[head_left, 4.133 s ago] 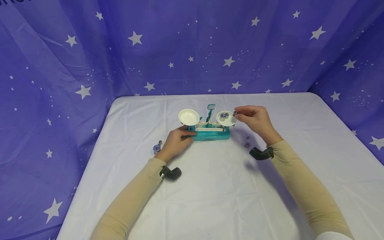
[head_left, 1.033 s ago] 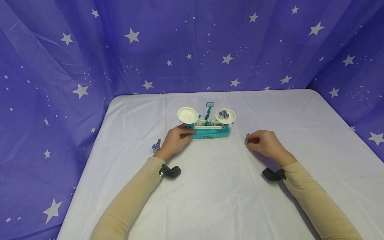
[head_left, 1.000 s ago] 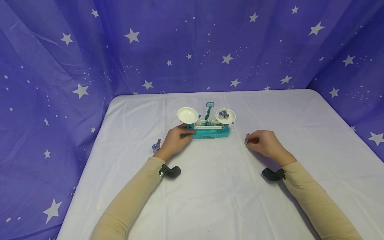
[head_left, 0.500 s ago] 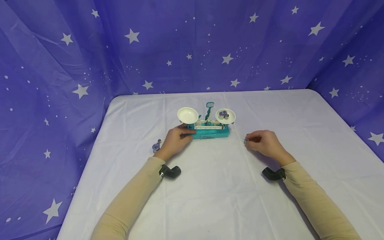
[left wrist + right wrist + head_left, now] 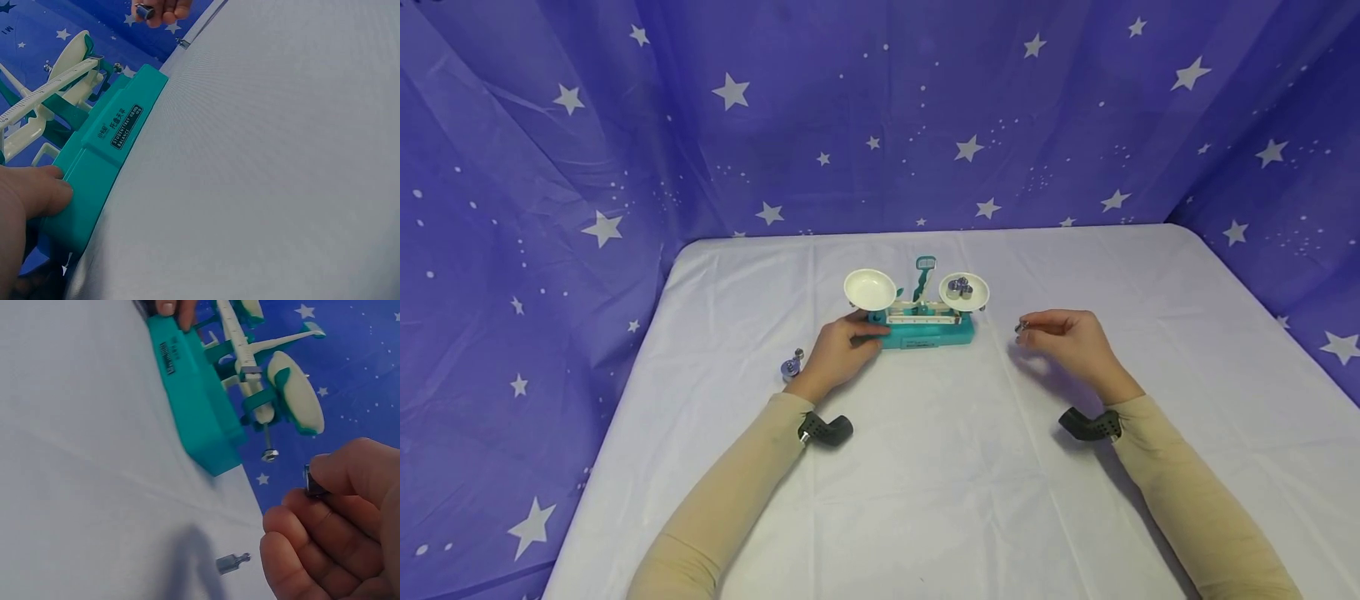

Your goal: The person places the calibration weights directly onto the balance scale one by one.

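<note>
Metal wt (image 5: 1021, 327) up a bit vs earlier (off table (image 5: 917, 475)), pinched btwn R fingers (image 5: 1045, 317).

For your record: teal balance base (image 5: 94, 165), black label (image 5: 127, 127) reading "STUDENT" and "BALANCE", other print unclear; Chinese characters (image 5: 112, 124) beside it, 天平 among them. White beam (image 5: 51, 85): graduations, numerals illegible to you. Purple-blue curtain (image 5: 820, 108): cut-off lettering (image 5: 428, 2), unreadable.
</note>
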The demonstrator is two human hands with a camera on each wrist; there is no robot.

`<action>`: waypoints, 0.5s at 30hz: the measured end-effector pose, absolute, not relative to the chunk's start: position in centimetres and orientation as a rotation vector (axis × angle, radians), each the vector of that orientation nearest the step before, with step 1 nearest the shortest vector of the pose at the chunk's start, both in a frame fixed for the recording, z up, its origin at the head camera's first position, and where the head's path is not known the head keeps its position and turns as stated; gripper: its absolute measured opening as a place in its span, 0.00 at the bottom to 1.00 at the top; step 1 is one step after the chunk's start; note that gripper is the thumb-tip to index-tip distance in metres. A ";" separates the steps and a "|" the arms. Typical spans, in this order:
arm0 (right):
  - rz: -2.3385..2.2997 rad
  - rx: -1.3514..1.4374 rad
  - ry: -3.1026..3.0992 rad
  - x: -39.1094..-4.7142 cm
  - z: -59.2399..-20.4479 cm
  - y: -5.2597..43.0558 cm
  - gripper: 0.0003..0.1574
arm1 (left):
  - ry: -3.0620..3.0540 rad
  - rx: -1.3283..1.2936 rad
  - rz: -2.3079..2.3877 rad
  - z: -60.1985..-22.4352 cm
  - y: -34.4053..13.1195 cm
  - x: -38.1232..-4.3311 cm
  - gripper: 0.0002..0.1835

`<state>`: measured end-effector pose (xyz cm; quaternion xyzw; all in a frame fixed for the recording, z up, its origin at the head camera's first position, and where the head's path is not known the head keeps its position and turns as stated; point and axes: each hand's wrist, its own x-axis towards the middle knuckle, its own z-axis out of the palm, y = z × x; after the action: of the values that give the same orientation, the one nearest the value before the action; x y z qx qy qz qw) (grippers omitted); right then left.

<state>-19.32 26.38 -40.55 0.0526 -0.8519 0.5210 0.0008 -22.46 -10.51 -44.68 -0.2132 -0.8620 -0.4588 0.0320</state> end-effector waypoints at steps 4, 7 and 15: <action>1.721 0.191 -2.608 -19.7 -39.6 26.0 0.22 | -2.658 -0.651 -1.411 -44.7 -10.5 -22.4 0.13; 1.734 0.188 -2.590 -20.0 -38.8 25.7 0.22 | -2.661 -0.648 -1.407 -44.7 -10.5 -22.4 0.13; 1.649 0.177 -2.622 -21.1 -37.0 24.5 0.23 | -2.665 -0.647 -1.425 -44.8 -10.5 -22.5 0.13</action>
<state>-21.12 24.46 -36.97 0.0571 -0.8449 0.5315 0.0193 -22.52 -10.52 -44.78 -0.2093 -0.8620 -0.4609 0.0257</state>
